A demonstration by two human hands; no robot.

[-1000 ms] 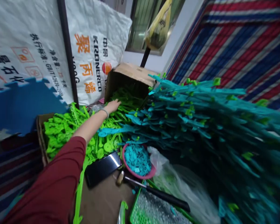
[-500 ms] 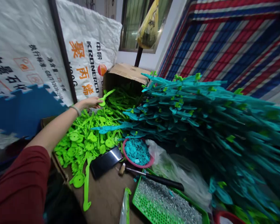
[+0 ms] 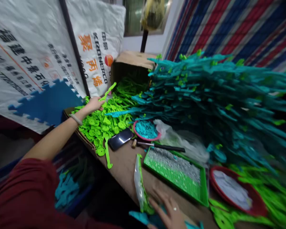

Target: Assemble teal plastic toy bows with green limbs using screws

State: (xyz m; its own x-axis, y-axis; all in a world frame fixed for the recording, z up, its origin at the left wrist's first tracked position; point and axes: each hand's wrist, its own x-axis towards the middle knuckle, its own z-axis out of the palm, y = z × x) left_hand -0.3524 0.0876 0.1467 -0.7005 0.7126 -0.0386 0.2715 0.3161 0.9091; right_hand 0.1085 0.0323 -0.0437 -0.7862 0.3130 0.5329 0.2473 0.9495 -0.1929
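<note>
My left hand (image 3: 96, 104) is closed on a long bright green plastic piece (image 3: 110, 90) over a heap of like green pieces (image 3: 95, 127), many with a round disc at one end. Near the bottom edge, my right hand (image 3: 170, 208) has its fingers spread, somewhat blurred, over teal plastic parts (image 3: 139, 217). Just left of those fingers lies a green piece with a clear plastic sleeve (image 3: 138, 183). What is under the right palm is hidden.
A dark phone (image 3: 120, 139), a pink bowl of teal bits (image 3: 146, 129), a black-handled tool (image 3: 169, 147), and a green tray of small silvery parts (image 3: 176, 171) lie on the table. A red bowl (image 3: 257, 203) sits right; a large teal stack (image 3: 205, 92) rises behind.
The view has shifted right and down, bringing my right hand, the red bowl and a bin below the table into sight. My left hand still holds a green piece above the heap.
</note>
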